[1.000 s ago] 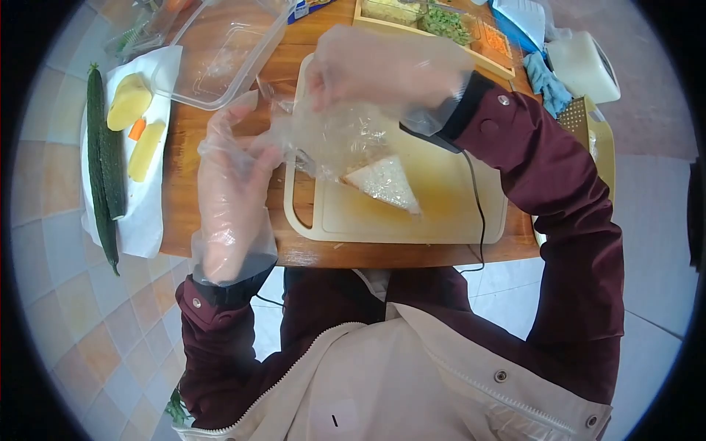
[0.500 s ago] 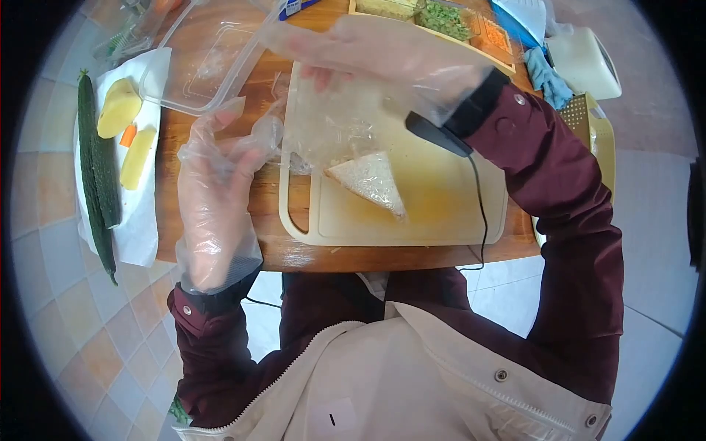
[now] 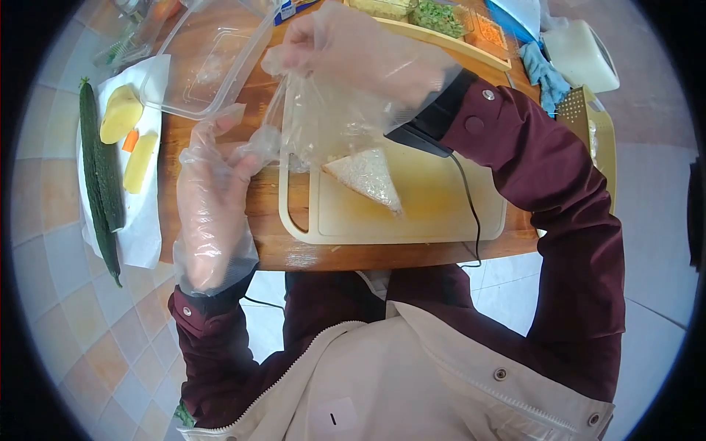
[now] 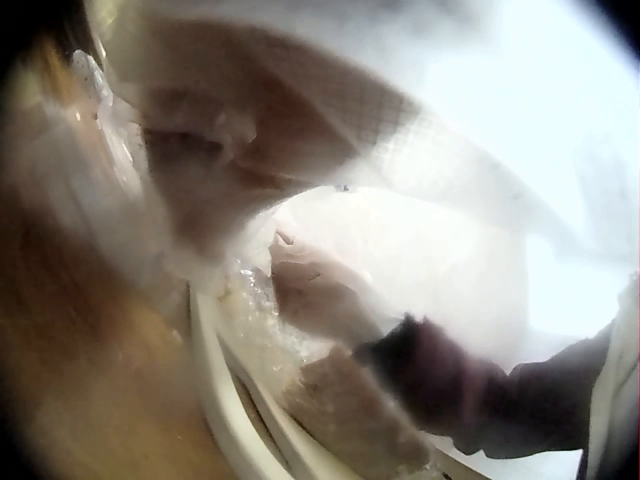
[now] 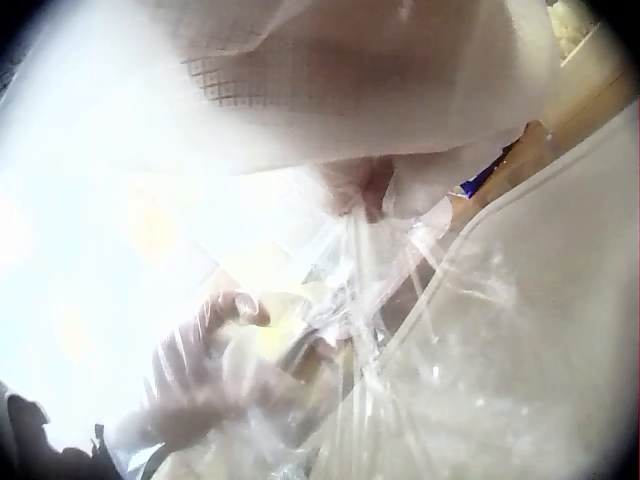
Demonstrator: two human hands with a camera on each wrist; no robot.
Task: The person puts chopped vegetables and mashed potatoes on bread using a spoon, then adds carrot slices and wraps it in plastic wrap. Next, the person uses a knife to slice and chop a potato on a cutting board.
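Note:
A triangular piece of white bread [image 3: 368, 176] lies on the beige cutting board [image 3: 434, 213], covered by clear plastic. That clear plastic bag [image 3: 320, 110] stretches up and left from the bread. My right hand [image 3: 368, 59], in a loose transparent glove, pinches the bag's upper end above the board's far left corner; in the right wrist view the plastic [image 5: 365, 260] hangs gathered in folds below its fingers. My left hand [image 3: 217, 191], gloved too, holds the bag's left side beside the board, its fingertips partly hidden by plastic.
On white paper [image 3: 147, 235] at the left lie cucumbers [image 3: 99, 162], potato pieces [image 3: 121, 114] and a carrot piece [image 3: 131, 140]. A clear plastic container [image 3: 213, 66] stands behind my left hand. Trays of chopped greens [image 3: 437, 18] and shredded carrot [image 3: 489, 33] are at the back. A cable [image 3: 471, 198] crosses the board.
My right hand swung up and left, then bent its fingers onto the bag's upper end, which now stands pulled up. The bread and my left hand shifted slightly left in view.

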